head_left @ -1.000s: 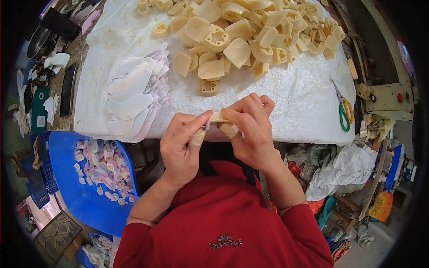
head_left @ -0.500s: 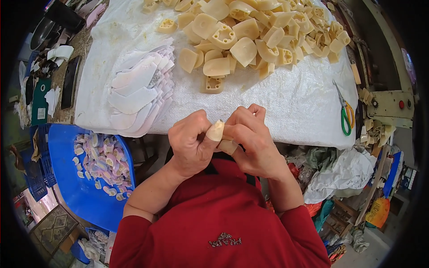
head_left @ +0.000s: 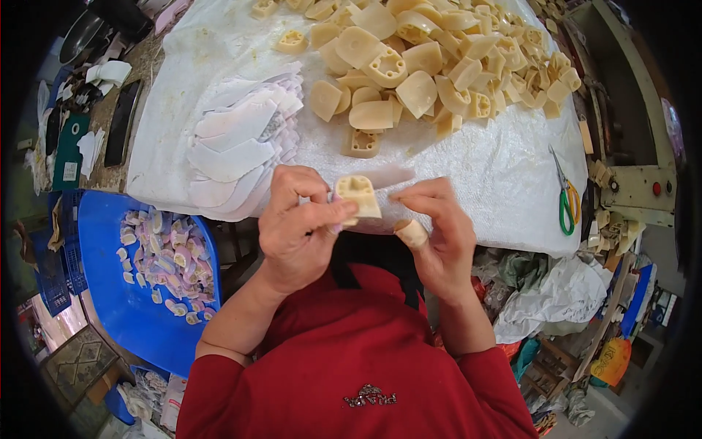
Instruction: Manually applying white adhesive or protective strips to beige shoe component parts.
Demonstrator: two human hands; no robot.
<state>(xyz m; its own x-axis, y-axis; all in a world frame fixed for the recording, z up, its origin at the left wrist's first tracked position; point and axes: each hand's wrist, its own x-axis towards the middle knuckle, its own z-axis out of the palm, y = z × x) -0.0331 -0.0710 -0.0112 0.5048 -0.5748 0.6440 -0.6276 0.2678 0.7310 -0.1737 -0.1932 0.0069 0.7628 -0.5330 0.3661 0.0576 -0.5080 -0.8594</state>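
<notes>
My left hand (head_left: 303, 223) pinches a cream plastic shoe heel (head_left: 356, 192) between thumb and fingers, its holed face turned up. A pinkish bit shows at the heel's edge, and a pale strip (head_left: 387, 176), smeared by motion, stretches from it to the right. My right hand (head_left: 439, 234) is just right of the heel, thumb and fingers apart, with a tan cover (head_left: 412, 233) round the thumb. Whether its fingertips touch the strip is unclear. Beyond the left hand lies a stack of thin whitish-pink cut pieces (head_left: 234, 146). A big pile of cream heels (head_left: 417, 66) spreads across the table's far side.
White woven sheeting (head_left: 468, 190) covers the table. Scissors (head_left: 564, 194) with green and orange handles lie near its right edge. At lower left, a blue tub (head_left: 146, 322) holds many pinkish-white pieces. Crumpled plastic bags (head_left: 556, 293) are heaped at the right, below the table edge.
My hands have moved apart, the right one shifting to the right with its fingers spread. The heel, hidden before, now shows in my left hand. The whole view has shifted slightly.
</notes>
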